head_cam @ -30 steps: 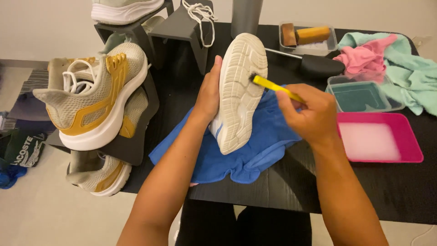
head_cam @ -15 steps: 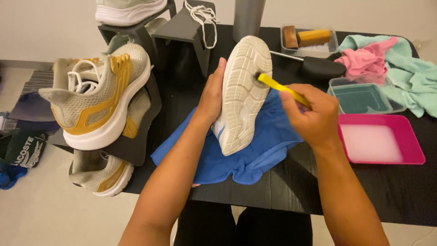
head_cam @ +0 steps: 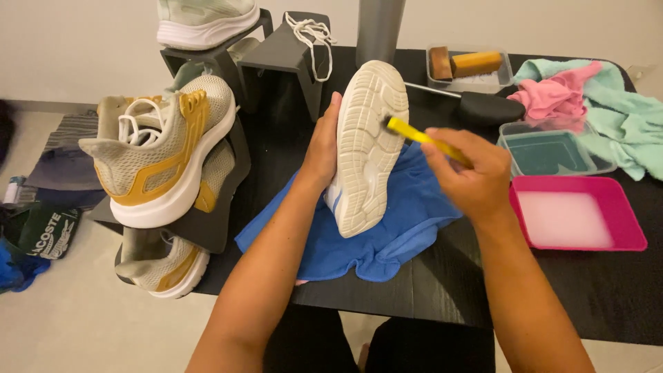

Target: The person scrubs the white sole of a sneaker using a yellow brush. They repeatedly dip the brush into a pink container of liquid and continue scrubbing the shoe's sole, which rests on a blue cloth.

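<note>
My left hand point(head_cam: 322, 148) grips the side of a white shoe point(head_cam: 366, 141), which stands on its heel on a blue cloth point(head_cam: 394, 228) with its pale ribbed sole facing me. A yellow-handled brush point(head_cam: 425, 140) is held in my right hand point(head_cam: 473, 176); its head touches the upper right part of the sole. The brush bristles are hidden against the sole.
A pink tray of soapy water point(head_cam: 577, 217) and a clear tub point(head_cam: 549, 152) sit at right on the black table point(head_cam: 442, 290). Pink and mint cloths point(head_cam: 587, 93), a wooden brush in a tray point(head_cam: 469, 63), a black brush point(head_cam: 487, 107). Grey-and-gold shoes point(head_cam: 162, 148) rest on a dark rack at left.
My right hand has moved the brush up and leftward along the sole toward its toe end. The shoe stays upright in my left hand.
</note>
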